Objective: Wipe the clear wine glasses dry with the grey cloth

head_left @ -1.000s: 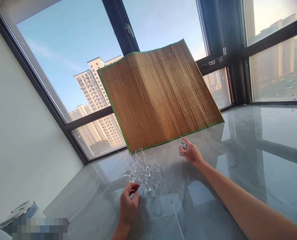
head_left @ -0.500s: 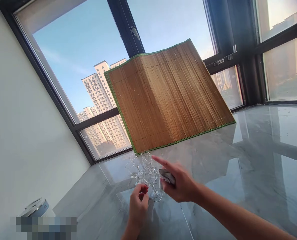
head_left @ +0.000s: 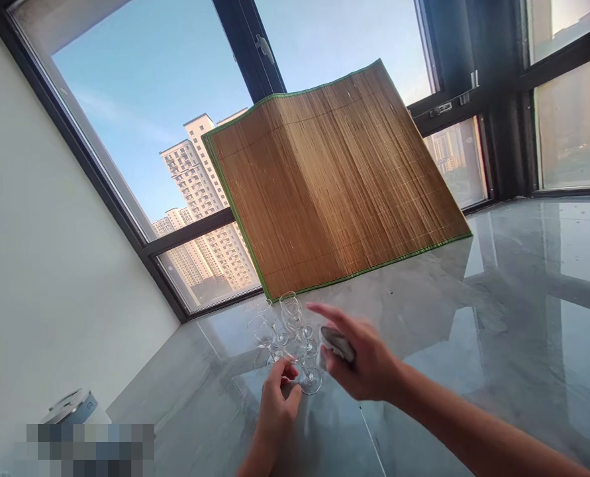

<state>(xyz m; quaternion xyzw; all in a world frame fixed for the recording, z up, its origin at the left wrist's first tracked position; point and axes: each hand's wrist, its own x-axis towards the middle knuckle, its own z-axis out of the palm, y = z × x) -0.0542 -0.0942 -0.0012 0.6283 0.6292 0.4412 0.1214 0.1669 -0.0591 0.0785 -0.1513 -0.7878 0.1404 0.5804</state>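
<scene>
One pale wall (head_left: 56,265) fills the far left, well to the left of the bamboo mat (head_left: 334,179). Low in front of that wall, down and left of the mat, sits one lidded container (head_left: 87,407), its lower part hidden by a blurred patch. Several tall buildings (head_left: 195,169) show through the glass just left of the mat, and one white window handle (head_left: 263,48) sits above its top edge. The left hand (head_left: 281,391) is nearer the viewer than the mat's lower left corner, its fingers curled with a narrow gap to the thumb, beside the closest glass (head_left: 312,382); whether they grip it I cannot tell. At least five clear stemmed glasses (head_left: 291,317) stand upright in one cluster before that same corner, overlapping too much for a surer count. The one mat, edged in green, leans against the windows, its bottom on the shiny grey surface (head_left: 424,411). Nearer than its bottom edge, right of the cluster, the right hand (head_left: 361,361) holds one small grey-and-white object (head_left: 338,344), fingers folded round it, index finger stretched toward the glasses.
</scene>
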